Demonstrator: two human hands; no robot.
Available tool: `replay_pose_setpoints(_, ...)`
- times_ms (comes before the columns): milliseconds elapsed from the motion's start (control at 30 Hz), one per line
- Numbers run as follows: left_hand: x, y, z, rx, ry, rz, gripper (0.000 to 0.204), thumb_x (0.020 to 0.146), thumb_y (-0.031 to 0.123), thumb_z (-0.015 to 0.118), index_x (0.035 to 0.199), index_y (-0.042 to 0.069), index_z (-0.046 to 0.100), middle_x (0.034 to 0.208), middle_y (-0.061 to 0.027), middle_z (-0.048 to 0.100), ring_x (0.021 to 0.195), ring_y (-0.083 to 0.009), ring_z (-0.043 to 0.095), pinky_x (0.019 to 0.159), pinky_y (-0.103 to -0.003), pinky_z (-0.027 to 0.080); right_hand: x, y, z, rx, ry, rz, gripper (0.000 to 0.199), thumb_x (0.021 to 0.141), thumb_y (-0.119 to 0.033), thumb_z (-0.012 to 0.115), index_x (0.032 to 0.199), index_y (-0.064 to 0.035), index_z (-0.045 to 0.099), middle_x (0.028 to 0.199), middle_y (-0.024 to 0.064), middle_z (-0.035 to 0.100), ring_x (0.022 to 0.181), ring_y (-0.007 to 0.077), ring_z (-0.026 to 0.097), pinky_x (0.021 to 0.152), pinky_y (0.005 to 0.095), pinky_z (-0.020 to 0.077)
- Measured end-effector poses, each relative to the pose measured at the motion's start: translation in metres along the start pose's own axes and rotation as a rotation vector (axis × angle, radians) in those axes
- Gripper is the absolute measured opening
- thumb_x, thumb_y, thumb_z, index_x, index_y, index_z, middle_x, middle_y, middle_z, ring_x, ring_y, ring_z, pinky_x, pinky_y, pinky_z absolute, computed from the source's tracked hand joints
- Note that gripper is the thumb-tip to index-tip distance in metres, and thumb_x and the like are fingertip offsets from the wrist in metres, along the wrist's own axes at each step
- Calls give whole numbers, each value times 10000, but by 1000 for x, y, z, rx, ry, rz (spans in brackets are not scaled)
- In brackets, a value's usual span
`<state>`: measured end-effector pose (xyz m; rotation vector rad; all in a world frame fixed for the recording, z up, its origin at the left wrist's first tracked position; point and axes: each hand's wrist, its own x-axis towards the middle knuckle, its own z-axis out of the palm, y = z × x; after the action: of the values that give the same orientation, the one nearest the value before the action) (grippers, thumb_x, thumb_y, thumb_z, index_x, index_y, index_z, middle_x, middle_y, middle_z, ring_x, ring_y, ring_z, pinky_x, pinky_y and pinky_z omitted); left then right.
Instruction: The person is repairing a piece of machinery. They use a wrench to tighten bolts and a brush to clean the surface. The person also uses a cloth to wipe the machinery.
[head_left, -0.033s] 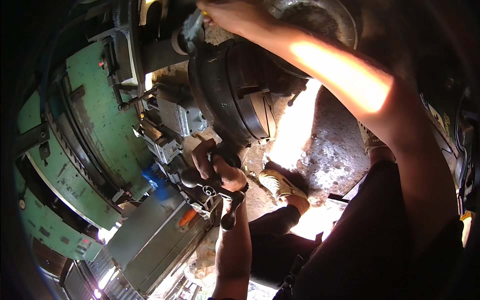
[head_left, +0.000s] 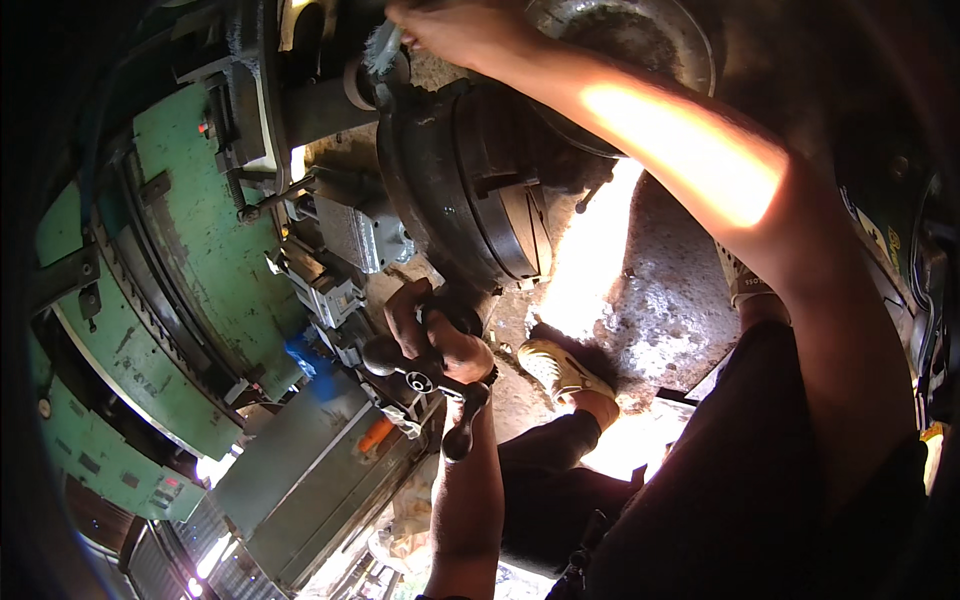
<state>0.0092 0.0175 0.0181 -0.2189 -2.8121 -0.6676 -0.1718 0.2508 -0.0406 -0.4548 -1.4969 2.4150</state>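
Gripping crank handle [head_left: 425, 385] under left hand [head_left: 435, 335]; right hand [head_left: 455, 30] holding brush [head_left: 383, 48].

A single head-worn fisheye view looks steeply down from above the person's shoulders, close over a green lathe [head_left: 170, 300] that bends along the left rim. The left hand [head_left: 435, 340] sits near the centre, the right hand [head_left: 455, 30] at the top edge, and the concrete floor [head_left: 650, 290] lies far below. The corners fall off into black.
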Motion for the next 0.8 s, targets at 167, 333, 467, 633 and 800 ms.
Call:
replay_pose_setpoints(167,2,-4,3,55,77,98,341,823,177,414,980,-23,640,840,-119,618,704,-197,569,627,-324,473,0,-31,5,-141,-290,-75,229,873,-190,636,822,28,681,666,128,678,610,251,686,602,368,541)
replay_pose_setpoints(333,5,-2,7,56,63,75,342,809,170,424,995,-23,636,830,-108,605,692,-194,560,635,-319,472,15,-50,-7,-153,-259,-67,332,841,-252,653,794,76,680,713,218,692,640,288,705,600,396,554)
replay_pose_setpoints(467,3,2,10,-37,74,16,328,801,168,444,994,-24,627,874,-120,610,741,-220,569,677,-336,466,39,-28,19,-488,-224,-179,286,847,-220,660,837,66,681,768,245,699,700,290,715,623,400,551)
replay_pose_setpoints(633,1,0,3,41,25,-84,333,796,200,489,996,-25,633,970,-143,626,868,-266,609,792,-378,467,40,-7,27,-247,-135,-464,161,841,-115,678,771,17,617,720,189,666,690,266,686,619,401,531)
replay_pose_setpoints(800,2,-3,4,-39,21,-9,335,797,183,498,1015,-26,644,987,-160,626,907,-288,608,830,-392,465,12,-40,11,-371,-460,-45,120,892,-137,653,902,-18,644,749,129,674,706,210,675,604,369,540)
